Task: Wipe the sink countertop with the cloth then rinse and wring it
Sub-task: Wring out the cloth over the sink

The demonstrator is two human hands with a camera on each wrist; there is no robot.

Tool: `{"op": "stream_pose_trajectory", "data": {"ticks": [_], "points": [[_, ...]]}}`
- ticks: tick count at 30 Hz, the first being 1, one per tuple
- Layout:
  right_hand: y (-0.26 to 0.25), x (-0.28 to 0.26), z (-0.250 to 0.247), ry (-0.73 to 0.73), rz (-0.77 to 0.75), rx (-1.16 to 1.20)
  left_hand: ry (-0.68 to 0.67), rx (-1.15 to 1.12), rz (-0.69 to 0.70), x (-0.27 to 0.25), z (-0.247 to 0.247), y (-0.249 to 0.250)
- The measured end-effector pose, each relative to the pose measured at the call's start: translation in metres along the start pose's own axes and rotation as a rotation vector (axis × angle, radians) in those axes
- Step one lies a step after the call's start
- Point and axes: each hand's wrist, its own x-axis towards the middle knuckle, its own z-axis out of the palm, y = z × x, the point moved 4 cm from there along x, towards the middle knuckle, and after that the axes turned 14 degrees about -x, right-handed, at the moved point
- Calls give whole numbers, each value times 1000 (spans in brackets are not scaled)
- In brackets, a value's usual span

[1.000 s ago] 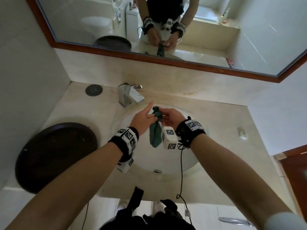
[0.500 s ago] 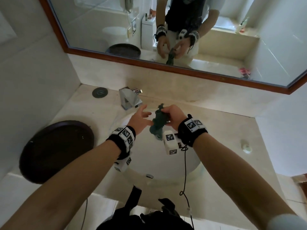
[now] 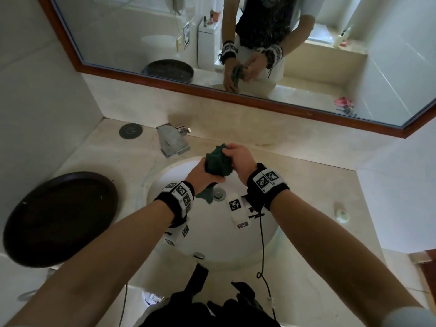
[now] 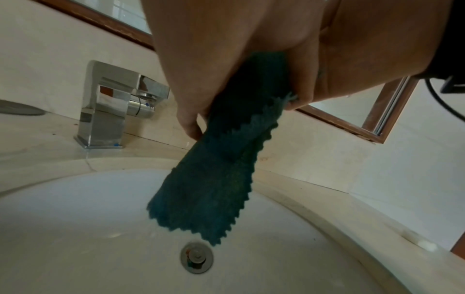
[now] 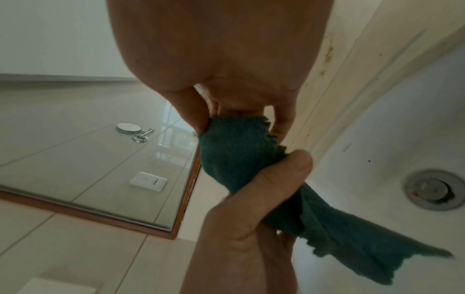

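Note:
A dark green cloth [image 3: 217,161] is bunched between both hands above the white sink basin [image 3: 169,180]. My left hand [image 3: 200,172] grips its lower part, and a loose zigzag-edged end [image 4: 201,199] hangs down toward the drain [image 4: 197,257]. My right hand [image 3: 238,159] pinches the cloth's upper end [image 5: 234,139] with thumb and fingers. In the right wrist view my left hand [image 5: 251,208] wraps the cloth's middle. The beige stone countertop [image 3: 318,208] surrounds the basin. The chrome faucet [image 3: 173,142] stands behind the basin at the left; no water shows running.
A dark round tray [image 3: 59,218] lies on the counter at the left. A small white object [image 3: 341,212] sits on the counter at the right. A round dark disc [image 3: 130,131] is set in the back left corner. The wood-framed mirror [image 3: 236,95] hangs above the backsplash.
The cloth hung long from my right hand's pinch a second ago. My left hand has closed round it, and the cloth is now bunched between both hands.

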Motion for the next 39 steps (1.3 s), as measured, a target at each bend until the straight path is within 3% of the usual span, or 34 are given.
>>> {"op": "stream_pose_trajectory", "data": {"ticks": [6, 10, 12, 15, 16, 18, 22, 24, 29, 34, 39], "points": [[11, 8, -21, 53, -4, 238, 18, 5, -118, 13, 3, -10], [32, 13, -42, 167, 103, 371, -12, 104, -155, 18, 2, -14], [48, 19, -50, 239, 202, 251, -28, 134, -150, 18, 2, -13], [70, 20, -43, 201, 323, -169, -46, 147, -117, 18, 5, -7], [80, 23, -40, 198, 349, -144, -55, 130, -106, 17, 6, -5], [85, 21, -33, 222, 317, -99, -97, 80, -92, 15, 9, 1], [69, 15, 0, -5, 115, -30, -141, 10, -106, 10, 11, 7], [60, 13, 13, -51, 52, 2, -159, -22, -128, 10, 11, 7], [60, 17, 33, -44, 76, 102, -173, -131, -188, 8, 10, 4], [57, 23, 36, 14, 47, -191, -201, -63, -228, 8, -1, -1], [51, 25, 29, -107, -54, -834, -306, 267, -203, 3, -17, -6]]}}
